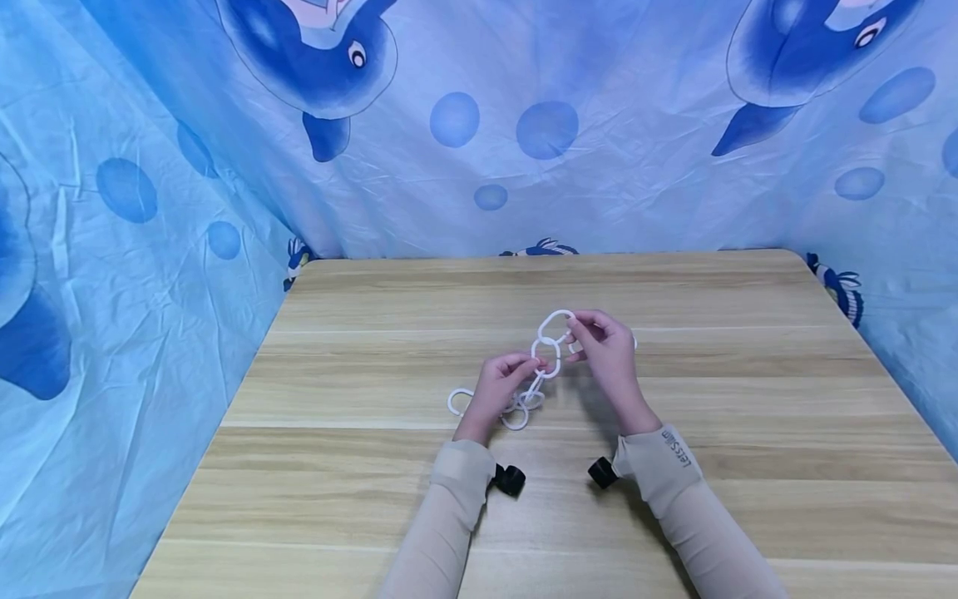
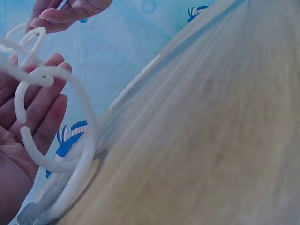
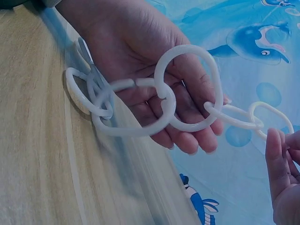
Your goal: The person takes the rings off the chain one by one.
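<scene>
1. Some links [image 1: 515,428] are lying on the surface [image 1: 337,466], beside and below the left hand [image 1: 503,384].
2. This hand is pinching a raised link [image 1: 558,359], already joined to its neighbours.
3. The right hand [image 1: 609,353] is gripping the next link [image 1: 555,314].
4. Whether more joining is remaining, I cannot tell; no container is showing.

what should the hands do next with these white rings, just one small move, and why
Probably have the right hand gently raise the upper ring while the left hand steadies the lower ring: the two are interlinked with a hand holding each, and more rings lie bunched on the table by the left hand, so a slight lift might help straighten them.
</scene>
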Action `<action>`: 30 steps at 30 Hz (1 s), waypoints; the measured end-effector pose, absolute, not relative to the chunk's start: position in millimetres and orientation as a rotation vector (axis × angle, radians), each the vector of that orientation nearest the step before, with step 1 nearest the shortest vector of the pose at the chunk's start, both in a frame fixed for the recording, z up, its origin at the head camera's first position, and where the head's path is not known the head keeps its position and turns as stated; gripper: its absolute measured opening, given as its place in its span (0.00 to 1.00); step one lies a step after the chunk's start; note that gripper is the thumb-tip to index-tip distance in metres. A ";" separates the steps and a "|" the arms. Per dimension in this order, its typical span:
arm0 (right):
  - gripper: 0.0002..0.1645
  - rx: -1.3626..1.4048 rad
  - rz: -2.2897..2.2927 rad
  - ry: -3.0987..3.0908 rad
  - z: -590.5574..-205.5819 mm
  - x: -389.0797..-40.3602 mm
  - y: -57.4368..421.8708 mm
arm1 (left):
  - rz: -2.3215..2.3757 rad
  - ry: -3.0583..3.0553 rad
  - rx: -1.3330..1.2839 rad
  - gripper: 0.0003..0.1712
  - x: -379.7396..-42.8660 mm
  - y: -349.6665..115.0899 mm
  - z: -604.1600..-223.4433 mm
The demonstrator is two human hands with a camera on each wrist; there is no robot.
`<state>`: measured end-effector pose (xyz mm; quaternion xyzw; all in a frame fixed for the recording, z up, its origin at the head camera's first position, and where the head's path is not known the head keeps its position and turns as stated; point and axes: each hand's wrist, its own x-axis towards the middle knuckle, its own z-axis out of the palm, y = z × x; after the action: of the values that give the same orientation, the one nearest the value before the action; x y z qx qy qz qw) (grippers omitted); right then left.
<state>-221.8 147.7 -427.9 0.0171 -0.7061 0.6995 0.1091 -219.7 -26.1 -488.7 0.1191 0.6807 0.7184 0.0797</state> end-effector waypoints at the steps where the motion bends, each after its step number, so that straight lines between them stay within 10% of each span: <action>1: 0.13 0.049 2.056 -2.075 -428.0 -221.7 147.8 | 2.154 2.027 0.358 0.16 -219.5 -26.1 -488.3; 30: 0.14 -0.092 2.090 -2.123 -439.2 -222.2 147.6 | 2.270 2.100 0.183 0.12 -221.5 -29.8 -483.4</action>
<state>-222.2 147.6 -439.2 -0.0307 -0.7099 0.6990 0.0805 -221.5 -29.8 -483.4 0.0591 0.6777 0.7326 0.0218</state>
